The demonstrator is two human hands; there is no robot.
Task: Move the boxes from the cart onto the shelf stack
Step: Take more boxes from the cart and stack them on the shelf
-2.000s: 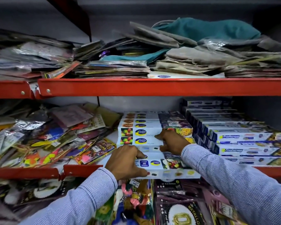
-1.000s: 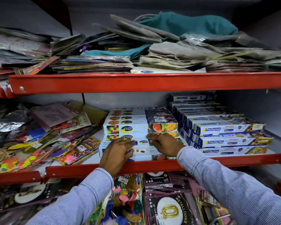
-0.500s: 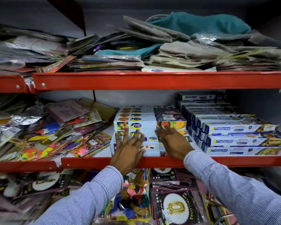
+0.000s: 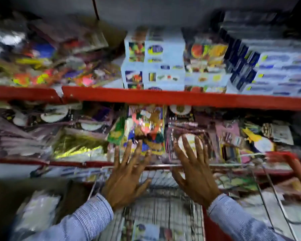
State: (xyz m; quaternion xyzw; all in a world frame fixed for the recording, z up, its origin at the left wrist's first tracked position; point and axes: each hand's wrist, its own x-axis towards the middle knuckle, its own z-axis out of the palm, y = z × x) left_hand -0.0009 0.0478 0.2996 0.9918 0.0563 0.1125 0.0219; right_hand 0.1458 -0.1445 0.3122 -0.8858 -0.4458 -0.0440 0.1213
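The picture is blurred by motion. A stack of white wrap boxes (image 4: 155,66) stands on the red shelf (image 4: 163,96) in the middle, with blue and white boxes (image 4: 274,73) piled to its right. My left hand (image 4: 127,176) and my right hand (image 4: 193,173) hang low with fingers spread and hold nothing. Both hover over the wire cart (image 4: 163,211), well below the stack. At the cart's bottom lies a box (image 4: 146,230), only partly visible.
Colourful party packets (image 4: 47,66) fill the shelf left of the boxes. The lower shelf (image 4: 59,163) holds foil balloon packs (image 4: 146,129). The cart's red handle (image 4: 292,164) is at the right. A clear bag (image 4: 36,209) lies at the lower left.
Both hands have left the box stack and dropped toward the cart, fingers spread. The view has tilted down, so the top shelf is gone and the cart shows.
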